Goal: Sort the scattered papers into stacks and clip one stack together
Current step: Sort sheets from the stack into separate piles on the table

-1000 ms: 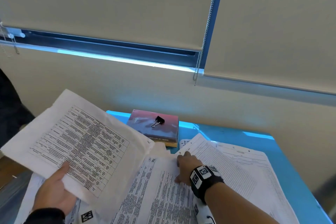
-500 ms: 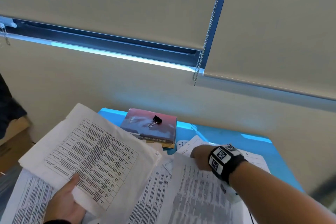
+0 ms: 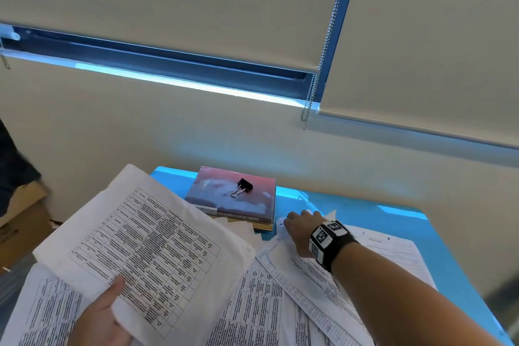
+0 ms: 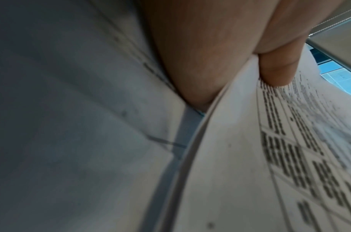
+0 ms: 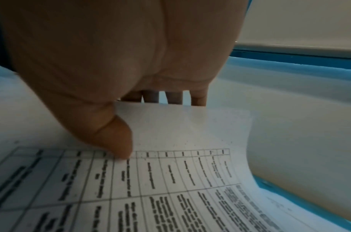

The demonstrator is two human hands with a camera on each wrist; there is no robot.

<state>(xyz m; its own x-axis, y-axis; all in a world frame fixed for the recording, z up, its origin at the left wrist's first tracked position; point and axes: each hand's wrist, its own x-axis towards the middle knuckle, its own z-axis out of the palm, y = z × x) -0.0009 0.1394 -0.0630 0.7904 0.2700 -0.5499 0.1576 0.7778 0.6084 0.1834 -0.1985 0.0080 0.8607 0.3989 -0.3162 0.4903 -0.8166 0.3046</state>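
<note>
Scattered papers [image 3: 252,303] cover the near blue table [image 3: 393,213]. The left hand [image 3: 101,317] pinches a raised stack [image 3: 146,247]; the right hand [image 3: 302,229] grips one sheet's [image 5: 180,133] far edge. A binder clip [image 3: 242,187] lies on a book [image 3: 224,199] beyond.

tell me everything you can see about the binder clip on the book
The small black binder clip has a black folded body and two silver wire handles. It lies on its side on the pink and blue cover of the closed book, near the cover's middle, its handles pointing toward the book's spine side, nearer the camera. It clips nothing, and neither hand touches it. The book sits at the far left corner of the blue table, near the wall.
</note>
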